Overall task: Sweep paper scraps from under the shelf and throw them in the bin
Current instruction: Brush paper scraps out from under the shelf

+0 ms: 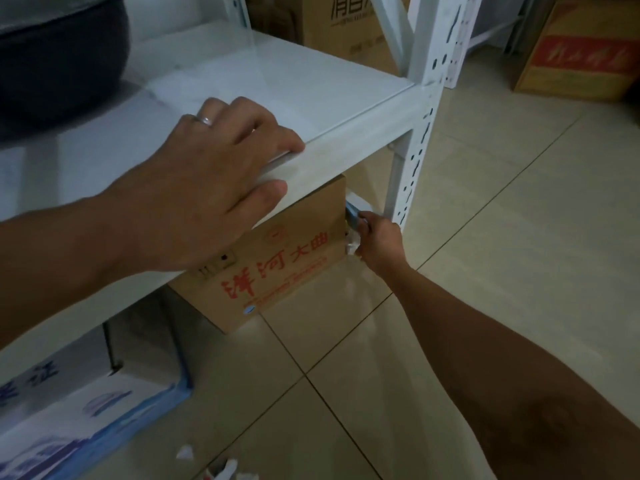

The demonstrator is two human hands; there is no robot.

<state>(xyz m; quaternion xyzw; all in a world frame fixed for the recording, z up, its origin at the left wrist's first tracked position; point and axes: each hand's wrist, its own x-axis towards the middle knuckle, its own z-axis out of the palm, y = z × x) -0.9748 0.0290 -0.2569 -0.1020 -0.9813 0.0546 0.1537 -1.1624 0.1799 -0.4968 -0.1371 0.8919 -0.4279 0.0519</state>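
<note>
Left hand (207,188) at frame centre-left, palm flat on front edge of white shelf (346,95), fingers slightly spread, ring on one finger. Right hand (377,240) at centre, low under shelf, beside brown carton (277,265) with red print; fingers closed around blue-white object, cannot tell what. White paper scrap (352,242) touching this hand, at carton corner. More paper scraps (221,467) on tiled floor (502,237), bottom centre. Blue-white box (86,410) at lower left.
</note>
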